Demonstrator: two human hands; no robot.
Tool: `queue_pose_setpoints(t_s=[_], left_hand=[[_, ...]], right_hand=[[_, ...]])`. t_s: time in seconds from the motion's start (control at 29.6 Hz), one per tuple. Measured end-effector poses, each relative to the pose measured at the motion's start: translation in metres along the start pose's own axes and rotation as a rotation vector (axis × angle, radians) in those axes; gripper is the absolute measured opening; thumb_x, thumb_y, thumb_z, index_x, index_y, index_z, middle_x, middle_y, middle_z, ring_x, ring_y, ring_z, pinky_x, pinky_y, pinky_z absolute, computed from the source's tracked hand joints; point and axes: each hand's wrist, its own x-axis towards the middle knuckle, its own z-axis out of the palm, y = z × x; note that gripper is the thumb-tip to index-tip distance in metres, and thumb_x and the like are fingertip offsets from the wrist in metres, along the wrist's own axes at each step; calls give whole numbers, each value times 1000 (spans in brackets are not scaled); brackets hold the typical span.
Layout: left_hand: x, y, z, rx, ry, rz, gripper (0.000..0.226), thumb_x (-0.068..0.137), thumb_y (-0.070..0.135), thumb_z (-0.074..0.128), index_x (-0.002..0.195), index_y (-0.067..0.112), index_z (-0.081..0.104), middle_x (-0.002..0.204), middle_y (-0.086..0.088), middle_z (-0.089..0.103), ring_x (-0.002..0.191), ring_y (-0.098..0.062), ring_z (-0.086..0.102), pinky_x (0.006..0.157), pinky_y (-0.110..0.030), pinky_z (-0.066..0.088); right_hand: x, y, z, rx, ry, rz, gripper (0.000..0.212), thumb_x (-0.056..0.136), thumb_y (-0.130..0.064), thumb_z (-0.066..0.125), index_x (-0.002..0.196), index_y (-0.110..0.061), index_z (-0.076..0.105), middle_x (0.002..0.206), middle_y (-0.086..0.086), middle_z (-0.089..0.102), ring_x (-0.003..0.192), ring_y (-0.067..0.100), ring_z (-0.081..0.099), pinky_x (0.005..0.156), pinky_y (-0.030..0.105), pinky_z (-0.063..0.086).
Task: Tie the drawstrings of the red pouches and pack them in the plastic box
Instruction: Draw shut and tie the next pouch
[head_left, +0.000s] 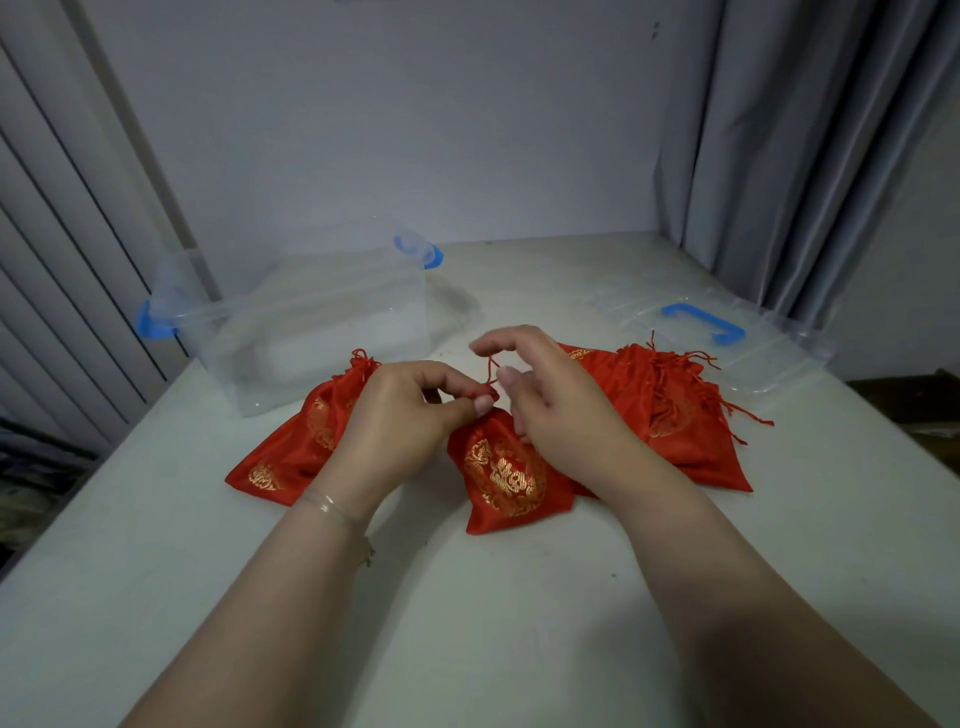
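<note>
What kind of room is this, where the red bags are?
Probably a room at home, not a workshop: a plain white table pushed against a bare wall, with grey curtains hanging beside it.

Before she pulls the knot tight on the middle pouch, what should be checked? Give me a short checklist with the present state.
1. Left hand pinches the neck of the middle pouch: ok.
2. Right hand holds the drawstring: ok.
3. Knot already formed: cannot tell.
4. Plastic box open, ready for pouches: ok.
5. Lid lies apart from the box, to the right: ok.
6. Other pouches on the right tied: not ok, strings look loose.
</note>
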Motion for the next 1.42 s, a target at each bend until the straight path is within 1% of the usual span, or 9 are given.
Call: queue_pose_setpoints(t_s=[0.07, 0.14, 0.3, 0.47, 0.81, 0.98, 1.08, 1.25, 1.42], left_hand=[[-3, 4, -1, -89, -31, -13, 2, 77, 14, 77, 78, 15, 76, 48, 15, 56, 41, 5, 44, 45, -5, 32], [-4, 6, -1, -156, -61, -9, 4, 77, 12, 76, 78, 16, 76, 65, 4, 68, 51, 5, 53, 54, -7, 40], [-1, 2, -6, -283, -75, -47, 8, 79, 13, 72, 86, 15, 76, 85, -2, 75, 83, -9, 71, 74, -15, 52], [3, -1, -7, -343, 66, -88, 13, 80, 7, 72, 92, 6, 76, 85, -3, 76, 82, -7, 70, 68, -9, 48], [5, -3, -11, -354, 97, -127, 10, 76, 2, 75, 76, 11, 72, 68, 5, 71, 65, 0, 64, 60, -10, 46], [4, -4, -11, -260, 24, -37, 13, 79, 3, 73, 75, 15, 70, 70, 6, 68, 66, -2, 61, 59, -12, 44], [2, -2, -11, -320, -55, 6, 15, 79, -2, 71, 81, 13, 67, 73, 2, 66, 70, -6, 61, 63, -14, 46], [-1, 2, -7, -325, -80, 35, 14, 80, -2, 70, 84, 10, 66, 76, -2, 62, 67, -12, 58, 63, -18, 49], [-3, 2, -6, -275, -17, -29, 8, 83, 4, 69, 85, 11, 67, 60, 4, 64, 51, -11, 57, 54, -25, 48]], right_hand=[[0, 4, -2, 25, -88, 53, 34, 99, -10, 38, 124, -27, 53, 108, -18, 59, 68, -16, 53, 67, 10, 36], [-1, 7, -2, -9, -148, 127, 30, 100, -16, 39, 121, -27, 56, 89, -22, 61, 64, -14, 54, 65, 13, 38], [1, 10, -7, -173, -5, 151, 17, 95, -32, 50, 98, -22, 63, 80, -12, 61, 74, 0, 55, 68, 25, 43], [1, 1, -11, -115, 104, 110, 23, 95, -33, 52, 76, -21, 61, 54, -14, 48, 53, 2, 44, 51, 17, 28], [-1, -6, -16, -118, -175, 300, 41, 90, -28, 53, 50, -18, 54, 47, -5, 53, 45, 7, 47, 54, 29, 41], [1, 4, -18, -181, -8, 186, 12, 89, -29, 57, 83, -33, 66, 86, -15, 59, 60, 0, 50, 67, 22, 44], [3, 2, -20, 86, -8, 119, 32, 94, -15, 54, 113, -39, 62, 98, -17, 58, 60, 5, 50, 64, 19, 46], [3, 1, -14, 95, -132, 239, 12, 93, -16, 57, 87, -25, 65, 64, -1, 59, 60, 13, 57, 66, 41, 53], [3, 1, -10, 35, -75, 181, 18, 90, -16, 61, 75, -26, 58, 64, -10, 58, 57, 1, 54, 62, 25, 48]])
